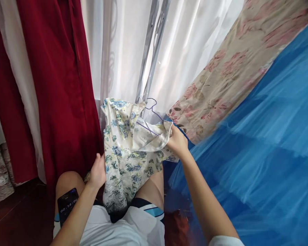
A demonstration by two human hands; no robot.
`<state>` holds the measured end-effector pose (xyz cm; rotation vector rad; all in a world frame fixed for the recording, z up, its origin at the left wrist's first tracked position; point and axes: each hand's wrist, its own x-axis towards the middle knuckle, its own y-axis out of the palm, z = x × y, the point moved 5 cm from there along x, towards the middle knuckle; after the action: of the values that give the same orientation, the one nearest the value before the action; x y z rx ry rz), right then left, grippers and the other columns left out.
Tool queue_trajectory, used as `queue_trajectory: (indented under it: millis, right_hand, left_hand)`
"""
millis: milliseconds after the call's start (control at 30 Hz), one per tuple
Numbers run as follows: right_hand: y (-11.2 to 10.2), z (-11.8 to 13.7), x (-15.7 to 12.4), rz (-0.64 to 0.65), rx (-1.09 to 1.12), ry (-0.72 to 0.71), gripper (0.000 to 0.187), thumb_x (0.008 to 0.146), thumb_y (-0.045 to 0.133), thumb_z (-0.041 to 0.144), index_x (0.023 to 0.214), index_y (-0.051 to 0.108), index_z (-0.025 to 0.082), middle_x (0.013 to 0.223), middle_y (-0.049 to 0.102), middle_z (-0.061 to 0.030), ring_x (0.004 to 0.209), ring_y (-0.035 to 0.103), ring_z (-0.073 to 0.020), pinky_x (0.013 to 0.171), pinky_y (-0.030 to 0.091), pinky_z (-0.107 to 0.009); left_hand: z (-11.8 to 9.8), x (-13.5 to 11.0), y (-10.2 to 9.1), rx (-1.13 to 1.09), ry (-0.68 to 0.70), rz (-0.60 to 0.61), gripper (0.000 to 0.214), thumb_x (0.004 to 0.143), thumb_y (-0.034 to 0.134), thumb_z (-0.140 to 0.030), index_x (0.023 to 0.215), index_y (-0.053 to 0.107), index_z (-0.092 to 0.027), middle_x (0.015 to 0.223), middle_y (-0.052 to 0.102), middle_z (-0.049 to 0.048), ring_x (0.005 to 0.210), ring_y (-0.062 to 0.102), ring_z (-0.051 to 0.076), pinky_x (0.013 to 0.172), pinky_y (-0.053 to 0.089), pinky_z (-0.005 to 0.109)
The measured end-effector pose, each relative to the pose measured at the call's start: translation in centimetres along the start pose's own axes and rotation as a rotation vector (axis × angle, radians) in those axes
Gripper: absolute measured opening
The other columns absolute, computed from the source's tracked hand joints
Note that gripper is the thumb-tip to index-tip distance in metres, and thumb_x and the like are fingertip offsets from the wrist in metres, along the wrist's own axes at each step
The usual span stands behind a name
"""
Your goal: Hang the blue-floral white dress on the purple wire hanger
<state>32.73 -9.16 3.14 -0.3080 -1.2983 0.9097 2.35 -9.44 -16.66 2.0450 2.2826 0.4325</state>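
A white sleeveless dress (118, 150) with blue and green flowers hangs over my lap, its neckline facing up. My right hand (178, 141) grips it by the shoulder on the right, fingers wrapped round the cloth. A thin purple hanger (152, 106) sits inside the neck opening; its hook points up, and its lower bar shows through the neckline. At the dress's left side, my left hand (99, 173) touches the edge with the thumb raised. Its other fingers are hidden behind the fabric.
Long dark red cloth (59, 85) hangs on the left and a white curtain (125, 48) at the back. Pink-flowered beige fabric (220, 78) and layered blue tulle (267, 150) crowd the right. A phone (68, 205) showing a timer rests on my left thigh.
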Motion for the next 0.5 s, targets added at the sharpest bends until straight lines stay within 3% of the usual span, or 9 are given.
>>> queue_trajectory:
  millis: [100,167,300,500]
  right_hand:
    - [-0.1,1.2,2.1,0.017,-0.037,-0.109,0.063,0.072,0.065,0.034,0.134,0.055,0.027,0.121,0.067,-0.0081,0.105,0.064,-0.0331,0.082,0.051,-0.039]
    - [-0.3,1.8,2.6,0.037,-0.05,-0.185,0.068,0.07,0.066,0.033,0.136,0.052,0.025,0.127,0.064,-0.0084,0.108,0.063,-0.0329,0.084,0.051,-0.039]
    - [-0.9,1.8,2.7,0.05,-0.082,-0.234,0.074,0.068,0.067,0.032,0.139,0.048,0.024,0.131,0.062,-0.0091,0.109,0.063,-0.0333,0.086,0.051,-0.04]
    - [-1.2,1.2,3.2,0.065,-0.048,-0.272,0.072,0.068,0.068,0.032,0.137,0.05,0.022,0.131,0.061,-0.0102,0.114,0.061,-0.0337,0.092,0.049,-0.041]
  left_hand:
    - [2.5,-2.2,-1.0,-0.114,0.015,-0.086,0.066,0.073,0.064,-0.065,0.125,0.061,-0.024,0.12,0.069,0.0088,0.12,0.058,0.032,0.1,0.049,0.043]
    - [4.1,-3.3,-1.0,-0.118,-0.006,-0.084,0.061,0.07,0.074,-0.05,0.123,0.061,-0.023,0.121,0.068,0.0089,0.118,0.061,0.031,0.1,0.049,0.041]
    - [6.1,-4.5,-0.2,-0.096,-0.066,-0.066,0.05,0.07,0.074,-0.044,0.113,0.066,-0.019,0.115,0.071,0.0114,0.114,0.063,0.03,0.097,0.05,0.04]
    - [5.7,-5.0,0.9,-0.052,-0.063,-0.03,0.035,0.07,0.073,-0.041,0.098,0.069,-0.02,0.113,0.071,0.0092,0.109,0.066,0.028,0.095,0.052,0.036]
